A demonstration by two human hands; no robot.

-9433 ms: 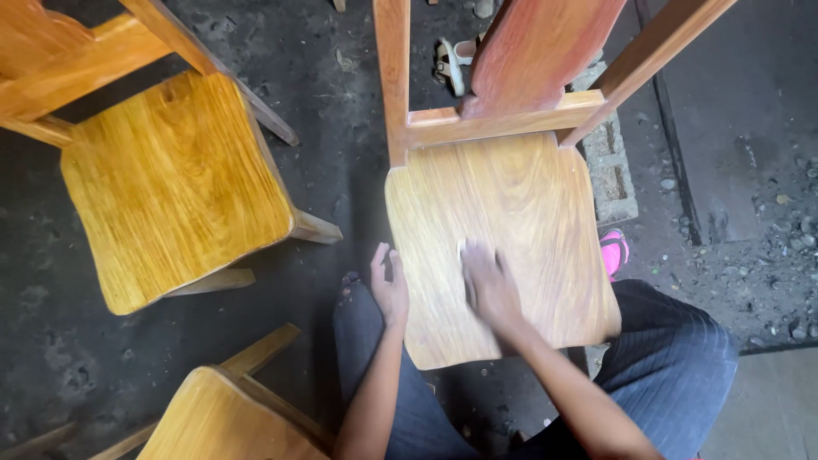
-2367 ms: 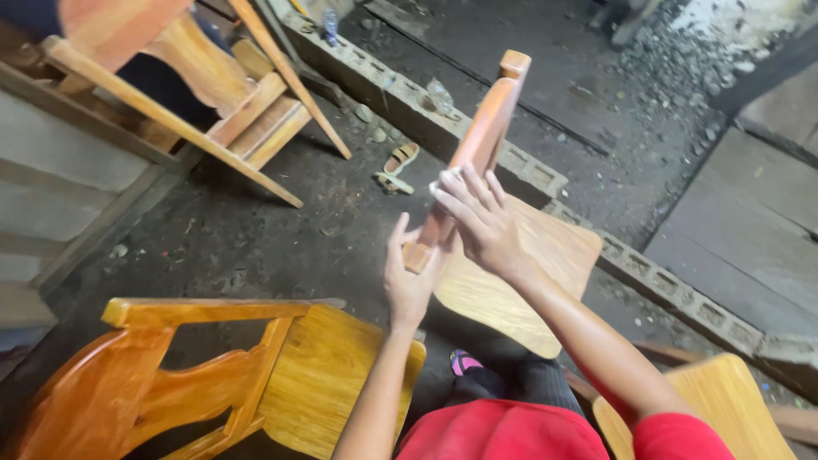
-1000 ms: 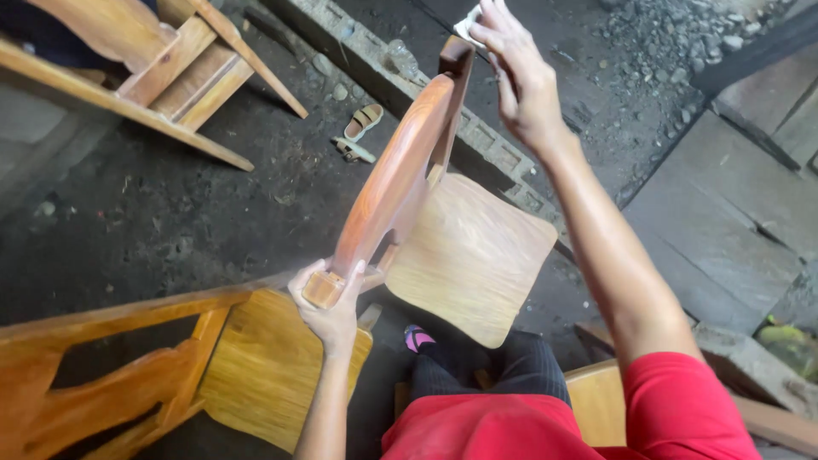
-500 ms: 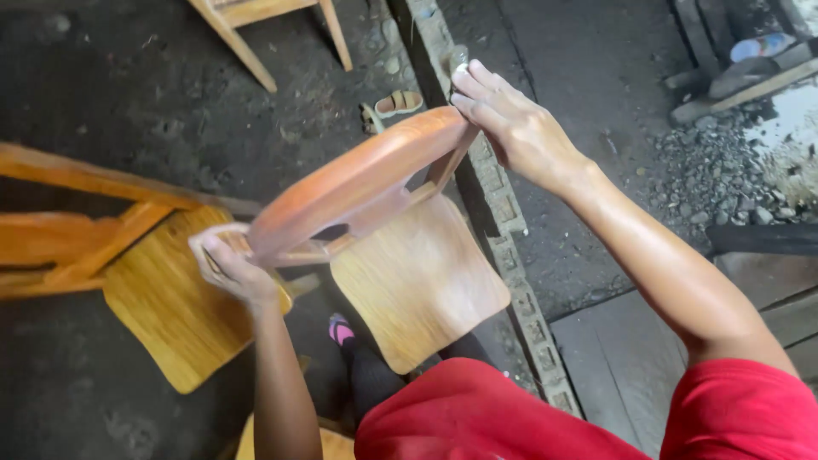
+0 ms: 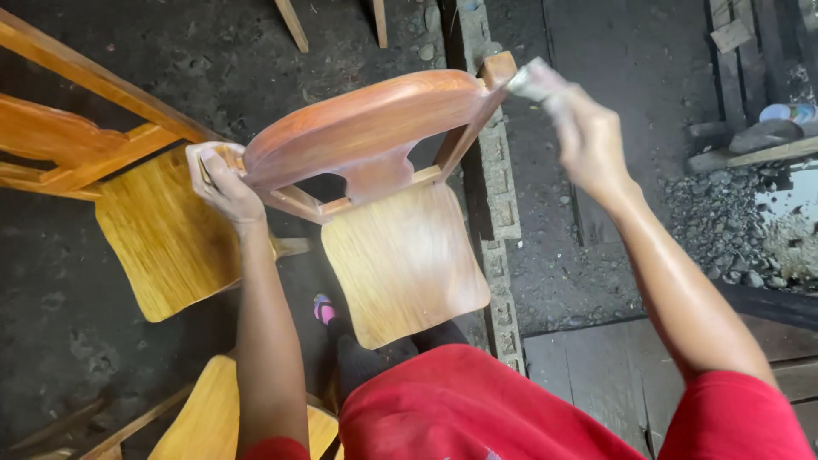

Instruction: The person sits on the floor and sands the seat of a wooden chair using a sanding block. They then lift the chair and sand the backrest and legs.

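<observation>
Chair [image 5: 400, 255] stands on floor [image 5: 102, 341] at the knees. Left hand [image 5: 223, 181] closed on left backrest post; right hand [image 5: 579, 128] pinches pale pad [image 5: 528, 78] against right post top. Risk: chair tips sideways if left grip loosens under rubbing pressure.

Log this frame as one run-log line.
left hand: grips chair backrest corner | right hand: pale pad at other corner | second chair beside
</observation>
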